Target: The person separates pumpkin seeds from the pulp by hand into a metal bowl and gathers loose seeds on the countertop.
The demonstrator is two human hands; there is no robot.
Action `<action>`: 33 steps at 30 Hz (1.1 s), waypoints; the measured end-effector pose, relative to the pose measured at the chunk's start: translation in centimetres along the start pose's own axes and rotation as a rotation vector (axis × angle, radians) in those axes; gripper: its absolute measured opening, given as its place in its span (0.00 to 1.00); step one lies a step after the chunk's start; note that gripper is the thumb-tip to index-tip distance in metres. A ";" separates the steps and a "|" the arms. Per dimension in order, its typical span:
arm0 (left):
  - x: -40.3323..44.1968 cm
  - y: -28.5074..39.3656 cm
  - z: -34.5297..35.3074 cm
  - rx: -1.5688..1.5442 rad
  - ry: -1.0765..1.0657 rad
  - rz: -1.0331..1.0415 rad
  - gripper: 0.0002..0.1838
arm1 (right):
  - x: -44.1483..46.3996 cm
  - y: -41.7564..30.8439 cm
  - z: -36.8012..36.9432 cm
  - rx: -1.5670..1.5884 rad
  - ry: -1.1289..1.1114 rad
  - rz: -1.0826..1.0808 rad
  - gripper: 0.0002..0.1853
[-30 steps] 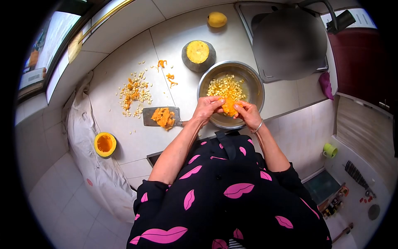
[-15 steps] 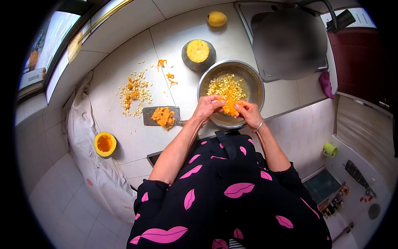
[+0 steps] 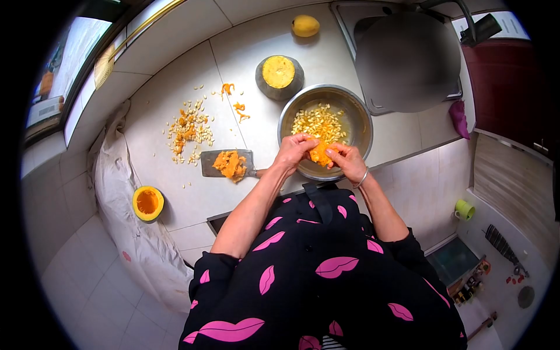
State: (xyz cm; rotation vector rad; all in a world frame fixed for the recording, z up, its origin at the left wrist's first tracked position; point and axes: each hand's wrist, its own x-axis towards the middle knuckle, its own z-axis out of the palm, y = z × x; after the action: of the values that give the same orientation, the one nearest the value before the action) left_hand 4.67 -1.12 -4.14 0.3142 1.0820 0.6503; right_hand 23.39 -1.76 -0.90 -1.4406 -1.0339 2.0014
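A clump of orange pumpkin pulp (image 3: 320, 154) is pinched between both hands over the near part of a steel bowl (image 3: 365, 119). My left hand (image 3: 294, 151) grips its left side with closed fingers, and my right hand (image 3: 349, 162) closes on its right side. Pale pumpkin seeds (image 3: 315, 122) with bits of orange pulp lie in the bowl just beyond my fingers. Left of the bowl, a cleaver (image 3: 207, 164) rests flat with scraped pulp (image 3: 231, 165) heaped on its blade; my left forearm partly covers its handle.
Behind the bowl stands a cut dark-skinned pumpkin (image 3: 279, 79), with a yellow fruit (image 3: 305, 26) farther back. Loose seeds (image 3: 195, 131) are spread on the counter at left, near a hollowed pumpkin piece (image 3: 147, 202). A sink (image 3: 373, 105) lies right, a purple cloth-like thing (image 3: 459, 119) beside it.
Both hands stay over the bowl with the pulp. My fingers have shifted slightly on the clump, and its shape has changed a little.
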 end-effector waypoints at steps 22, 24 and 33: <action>-1.1 1.2 0.3 -0.170 -0.026 -0.090 0.12 | 0.1 1.2 -0.7 0.064 0.023 0.031 0.10; -1.5 2.3 0.7 -0.288 0.008 -0.171 0.15 | 0.1 1.3 -0.6 0.073 0.052 0.022 0.10; -1.7 1.1 0.3 -0.051 -0.039 0.020 0.21 | -0.4 0.6 -0.5 0.161 0.077 0.056 0.10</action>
State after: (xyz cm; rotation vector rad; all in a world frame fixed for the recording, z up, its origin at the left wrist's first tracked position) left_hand 4.05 -1.28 -2.18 0.2932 1.0243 0.6864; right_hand 23.98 -2.25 -1.22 -1.4624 -0.7885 2.0015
